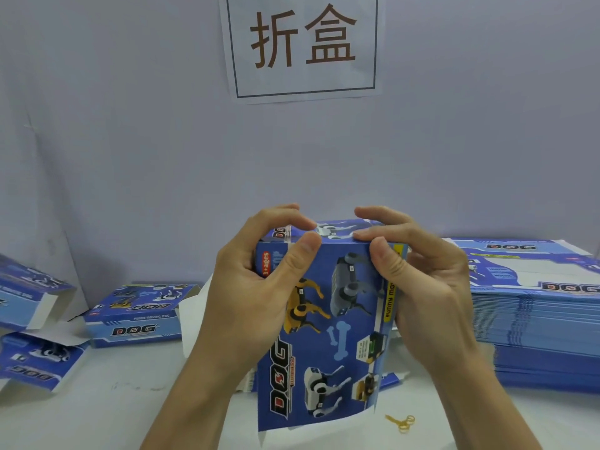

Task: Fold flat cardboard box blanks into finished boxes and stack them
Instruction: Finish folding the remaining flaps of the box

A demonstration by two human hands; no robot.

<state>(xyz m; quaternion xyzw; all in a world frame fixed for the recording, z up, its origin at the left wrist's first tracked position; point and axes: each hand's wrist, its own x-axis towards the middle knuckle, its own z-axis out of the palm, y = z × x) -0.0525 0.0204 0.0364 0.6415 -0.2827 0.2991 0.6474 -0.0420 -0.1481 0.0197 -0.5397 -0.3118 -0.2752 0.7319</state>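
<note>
A blue cardboard box (328, 345) printed with robot dogs and the word DOG stands on end in front of me, above the white table. My left hand (256, 287) grips its upper left corner, thumb on the front face and fingers curled over the top flap. My right hand (418, 280) grips the upper right corner the same way, thumb on the front edge and fingers over the top. A tall stack of flat blue blanks (535, 306) lies at the right.
A folded box (136, 316) sits at the left of centre, and two more boxes (29, 293) lie tilted at the far left. Yellow rubber bands (402, 422) lie on the table (130, 401) near my right wrist. A paper sign (303, 43) hangs on the wall.
</note>
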